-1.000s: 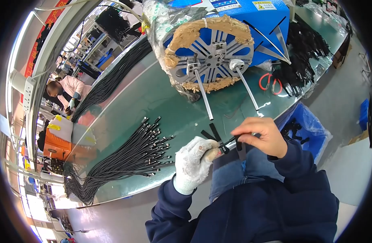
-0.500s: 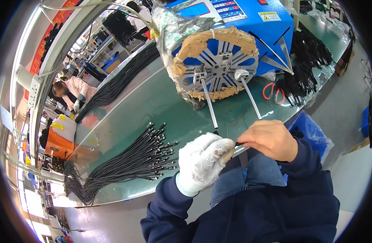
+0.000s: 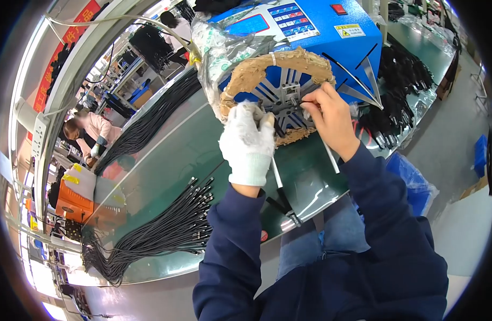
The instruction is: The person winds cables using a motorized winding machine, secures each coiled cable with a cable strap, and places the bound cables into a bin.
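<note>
My left hand [image 3: 247, 140], in a white glove, is at the left side of the spoked metal wheel [image 3: 289, 109], its fingers curled beside the left metal rod [image 3: 277, 171]. What lies within those fingers is hidden. My bare right hand [image 3: 333, 120] pinches a thin black cable [image 3: 304, 102] near the wheel's hub. Brown padding [image 3: 251, 69] wraps part of the wheel's rim. Below the left rod, black cable ends [image 3: 283, 207] lie at the table's front edge. The right metal rod [image 3: 330, 158] points toward me under my right wrist.
Behind the wheel stands a blue machine [image 3: 358, 51] with a keypad. A fan of black cables [image 3: 160, 230] lies on the green table [image 3: 187, 147] at left, and black bundles [image 3: 401, 96] lie at right. A blue bin [image 3: 412, 182] sits below the edge; a co-worker [image 3: 93, 128] sits far left.
Both hands have moved from the table's front edge up and away from me to the wheel. They are farther apart now. Black cable ends now show at the table edge.
</note>
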{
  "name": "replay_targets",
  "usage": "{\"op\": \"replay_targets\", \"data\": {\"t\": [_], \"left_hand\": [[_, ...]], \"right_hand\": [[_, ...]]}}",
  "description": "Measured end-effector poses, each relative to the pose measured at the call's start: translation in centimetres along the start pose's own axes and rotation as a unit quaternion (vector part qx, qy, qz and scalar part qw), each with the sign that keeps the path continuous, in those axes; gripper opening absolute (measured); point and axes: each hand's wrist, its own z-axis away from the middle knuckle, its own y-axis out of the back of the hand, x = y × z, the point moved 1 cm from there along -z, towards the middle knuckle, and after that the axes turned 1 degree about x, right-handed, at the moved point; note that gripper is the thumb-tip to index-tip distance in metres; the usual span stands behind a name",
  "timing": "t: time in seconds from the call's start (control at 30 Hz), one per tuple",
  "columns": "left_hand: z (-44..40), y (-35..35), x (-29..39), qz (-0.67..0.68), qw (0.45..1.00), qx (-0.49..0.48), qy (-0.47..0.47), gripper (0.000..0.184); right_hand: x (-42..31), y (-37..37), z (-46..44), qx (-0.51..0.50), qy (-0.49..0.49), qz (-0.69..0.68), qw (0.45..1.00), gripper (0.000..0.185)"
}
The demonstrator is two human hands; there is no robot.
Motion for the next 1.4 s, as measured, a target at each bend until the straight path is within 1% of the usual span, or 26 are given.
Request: {"op": "replay_targets", "data": {"t": [0.07, 0.2, 0.27, 0.33, 0.4, 0.47, 0.5, 0.53, 0.6, 0.7, 0.8, 0.83, 0.87, 0.93, 1.0, 1.03, 1.07, 1.1, 1.17, 1.2, 1.23, 1.27, 1.3, 1.33, 1.37, 1.4], "left_hand": [[-0.2, -0.4, -0.4, -0.01, 1.0, -0.003, 0.026, 0.02], [-0.1, -0.3, -0.6, -0.004, 1.0, 0.003, -0.001, 0.022], [0.5, 0.7, -1.1, 0.06, 0.998, -0.017, -0.008, 0.021], [1.6, 2.4, -2.7, 0.157, 0.986, -0.052, 0.005, 0.021], [3.5, 4.7, -6.0, 0.15, 0.985, -0.084, -0.025, 0.029], [5.4, 7.5, -9.3, 0.158, 0.963, -0.21, 0.063, 0.037], [6.9, 8.4, -11.5, 0.19, 0.946, -0.238, 0.11, 0.039], [8.8, 8.3, -13.9, 0.269, 0.914, -0.235, 0.193, 0.042], [11.1, 8.7, -16.4, 0.321, 0.895, -0.224, 0.213, 0.042], [11.7, 9.5, -17.3, 0.28, 0.905, -0.236, 0.216, 0.041], [11.2, 10.3, -16.7, 0.255, 0.93, -0.197, 0.177, 0.043], [11.2, 10.4, -16.4, 0.26, 0.931, -0.171, 0.19, 0.048], [10.5, 10.9, -16.2, 0.225, 0.948, -0.169, 0.148, 0.051], [7.6, 11.0, -12.3, 0.238, 0.955, -0.158, 0.076, 0.043], [1.9, 9.5, -6.4, 0.131, 0.961, -0.195, -0.148, 0.032], [-0.6, 8.1, -3.4, 0.144, 0.948, -0.229, -0.169, 0.028], [-2.4, 5.6, -1.7, 0.15, 0.93, -0.226, -0.247, 0.028], [-3.5, 2.5, 0.0, 0.308, 0.883, -0.238, -0.263, 0.024], [-3.8, -2.1, 3.5, 0.195, 0.874, -0.249, -0.369, 0.018], [-3.7, -2.9, 4.1, 0.152, 0.884, -0.282, -0.341, 0.018], [-4.1, -2.4, 4.2, 0.19, 0.892, -0.312, -0.266, 0.018], [-4.2, -1.2, 4.1, 0.226, 0.893, -0.342, -0.185, 0.018], [-4.0, 0.1, 3.9, 0.287, 0.897, -0.29, -0.17, 0.018], [-3.6, 1.9, 3.4, 0.29, 0.912, -0.279, -0.084, 0.018], [-3.3, 3.4, 2.0, 0.315, 0.912, -0.256, -0.053, 0.019], [-2.1, 5.1, 1.8, 0.375, 0.908, -0.184, 0.025, 0.021]], "right_hand": [[0.3, -0.3, -0.3, -0.013, -0.005, 0.02, 1.0, 0.01], [0.2, 0.3, -0.8, -0.057, -0.025, 0.048, 0.997, 0.012], [0.4, 1.1, -1.0, -0.084, -0.022, 0.036, 0.996, 0.014], [0.3, 2.8, -0.5, -0.063, -0.041, 0.034, 0.997, 0.022], [1.0, 4.9, 0.4, -0.047, -0.067, 0.051, 0.995, 0.021], [1.4, 6.7, 1.9, -0.032, -0.119, 0.037, 0.992, 0.019], [2.1, 7.2, 2.7, -0.026, -0.097, 0.038, 0.994, 0.019], [2.0, 7.6, 3.4, -0.019, -0.132, 0.006, 0.991, 0.018], [1.7, 7.9, 4.3, -0.019, -0.165, -0.028, 0.986, 0.019], [0.0, 8.5, 4.2, -0.03, -0.167, -0.024, 0.985, 0.018], [-0.4, 9.5, 4.7, -0.027, -0.175, -0.046, 0.983, 0.018], [-0.3, 9.8, 5.1, -0.027, -0.184, -0.053, 0.981, 0.018], [-0.2, 10.0, 5.5, -0.026, -0.192, -0.06, 0.979, 0.017], [-0.1, 9.9, 5.9, -0.028, -0.205, -0.07, 0.976, 0.017], [-0.6, 9.5, 5.7, -0.035, -0.21, -0.074, 0.974, 0.017], [-0.5, 9.0, 5.5, -0.043, -0.199, -0.083, 0.975, 0.016], [-0.9, 8.5, 4.8, -0.055, -0.204, -0.101, 0.972, 0.016], [-0.4, 7.7, 4.3, -0.067, -0.211, -0.128, 0.967, 0.017], [-0.7, 6.8, 2.8, -0.12, -0.224, -0.191, 0.948, 0.022], [-1.4, 6.8, 1.8, -0.166, -0.225, -0.226, 0.933, 0.026], [-1.7, 6.8, 1.1, -0.2, -0.168, -0.206, 0.943, 0.032], [-2.8, 7.1, 0.4, -0.249, -0.202, -0.226, 0.92, 0.034], [-3.8, 7.3, 0.0, -0.283, -0.137, -0.169, 0.934, 0.033], [-4.6, 7.2, 0.0, -0.316, -0.07, -0.111, 0.94, 0.031], [-4.8, 6.3, 0.5, -0.268, 0.003, -0.035, 0.963, 0.025], [-5.3, 6.1, 0.7, -0.25, 0.035, -0.019, 0.967, 0.021]]}}
